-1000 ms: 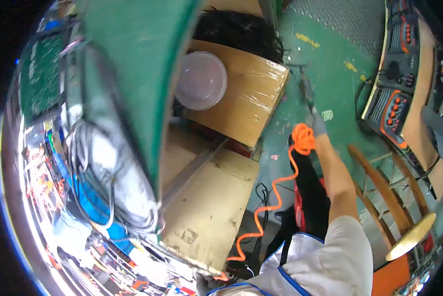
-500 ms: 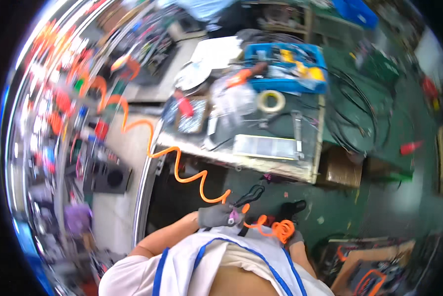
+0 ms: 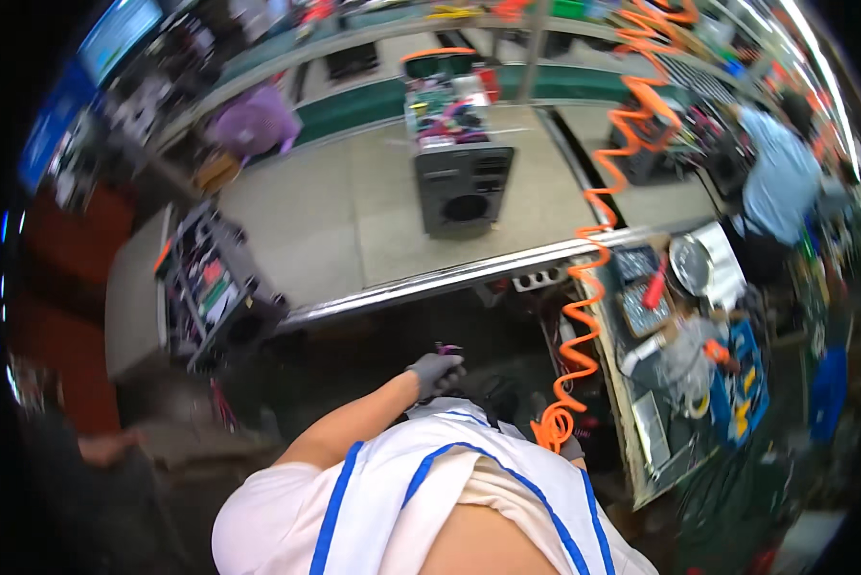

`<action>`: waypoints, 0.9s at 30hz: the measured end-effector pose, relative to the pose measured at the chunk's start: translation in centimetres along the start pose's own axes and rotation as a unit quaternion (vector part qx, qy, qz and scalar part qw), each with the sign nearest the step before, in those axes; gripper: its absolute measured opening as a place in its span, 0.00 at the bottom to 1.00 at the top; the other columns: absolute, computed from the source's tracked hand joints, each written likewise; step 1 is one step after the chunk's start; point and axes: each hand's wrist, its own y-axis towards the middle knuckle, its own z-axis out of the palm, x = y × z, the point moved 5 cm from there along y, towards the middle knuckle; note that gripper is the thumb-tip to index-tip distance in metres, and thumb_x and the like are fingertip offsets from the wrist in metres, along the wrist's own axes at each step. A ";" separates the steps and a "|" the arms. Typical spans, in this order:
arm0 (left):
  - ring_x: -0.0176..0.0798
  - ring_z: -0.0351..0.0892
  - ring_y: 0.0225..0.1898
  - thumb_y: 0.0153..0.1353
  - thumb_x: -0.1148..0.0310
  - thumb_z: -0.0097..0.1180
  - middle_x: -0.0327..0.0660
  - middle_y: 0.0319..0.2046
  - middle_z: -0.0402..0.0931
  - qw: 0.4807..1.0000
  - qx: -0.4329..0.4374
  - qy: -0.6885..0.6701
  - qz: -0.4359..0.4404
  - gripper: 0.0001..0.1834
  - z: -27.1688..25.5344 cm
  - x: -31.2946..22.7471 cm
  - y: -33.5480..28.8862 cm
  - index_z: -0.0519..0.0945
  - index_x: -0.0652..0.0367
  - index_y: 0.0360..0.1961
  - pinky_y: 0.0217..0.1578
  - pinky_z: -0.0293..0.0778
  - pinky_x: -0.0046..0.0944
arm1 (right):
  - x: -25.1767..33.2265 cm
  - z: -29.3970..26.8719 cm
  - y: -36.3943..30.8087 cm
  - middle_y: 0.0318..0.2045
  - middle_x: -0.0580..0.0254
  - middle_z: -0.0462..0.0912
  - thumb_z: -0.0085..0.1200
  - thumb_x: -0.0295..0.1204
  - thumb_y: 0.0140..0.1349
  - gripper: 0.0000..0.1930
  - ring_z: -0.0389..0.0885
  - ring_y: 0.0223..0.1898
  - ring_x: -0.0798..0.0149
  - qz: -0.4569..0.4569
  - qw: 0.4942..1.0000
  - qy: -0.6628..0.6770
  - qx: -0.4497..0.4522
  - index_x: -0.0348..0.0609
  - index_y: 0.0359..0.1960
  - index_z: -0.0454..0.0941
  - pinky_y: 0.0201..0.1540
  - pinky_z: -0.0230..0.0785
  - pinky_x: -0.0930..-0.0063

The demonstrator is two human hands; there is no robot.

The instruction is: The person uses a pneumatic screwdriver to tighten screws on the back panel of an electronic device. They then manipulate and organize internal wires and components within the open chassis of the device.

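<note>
My left hand [image 3: 435, 373], in a grey glove, is closed in front of my body. A small purple piece [image 3: 448, 349] sticks out from its fingers; its kind is too small to tell. Low on the right, my right hand [image 3: 572, 448] is mostly hidden behind a bunched end of an orange coiled hose [image 3: 572, 369], which it appears to grip. From there the hose climbs past the bench edge to the upper right. Ahead, a black computer case [image 3: 465, 192] with its top full of parts stands on the grey bench [image 3: 306, 225].
Another open computer case [image 3: 221, 297] stands at the left, near a purple fan [image 3: 255, 123]. At the right, a side table [image 3: 631, 436] holds a red-handled tool [image 3: 654, 287], a blue bin [image 3: 758, 407] and plastic bags. A person in light blue [image 3: 777, 172] works beyond it.
My view and body have turned left, toward the bench with the computer case. The side table now lies to my right. Both hands keep what they held; the hose now runs up the right side.
</note>
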 end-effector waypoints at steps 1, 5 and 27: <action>0.25 0.57 0.12 0.59 0.56 0.52 0.35 0.14 0.68 1.000 0.008 -0.027 -0.010 0.15 0.1 0.8 0.6 0.77 0.58 0.29 0.13 0.54 0.28 | 1.0 1.7 -0.2 0.35 0.53 0.75 0.48 0.37 0.59 0.15 0.76 0.34 0.62 0.000 0.999 -0.036 0.013 0.46 0.45 0.69 0.31 0.66 0.73; 0.27 0.57 0.10 0.56 0.47 0.55 0.37 0.13 0.69 0.994 -0.075 -0.082 -0.005 0.20 2.0 1.9 1.3 0.76 0.55 0.27 0.13 0.55 0.29 | 5.2 7.6 -0.6 0.37 0.53 0.75 0.50 0.38 0.58 0.19 0.76 0.35 0.60 -0.013 0.983 -0.173 0.063 0.45 0.48 0.66 0.33 0.67 0.71; 0.39 0.80 0.24 0.63 0.57 0.46 0.44 0.27 0.80 0.839 -0.053 -0.507 0.190 0.14 6.6 -8.0 -0.4 0.75 0.54 0.31 0.25 0.73 0.40 | 10.6 30.2 -14.7 0.40 0.57 0.74 0.60 0.36 0.47 0.48 0.75 0.42 0.61 -0.259 0.476 -0.646 0.538 0.39 0.67 0.42 0.44 0.69 0.73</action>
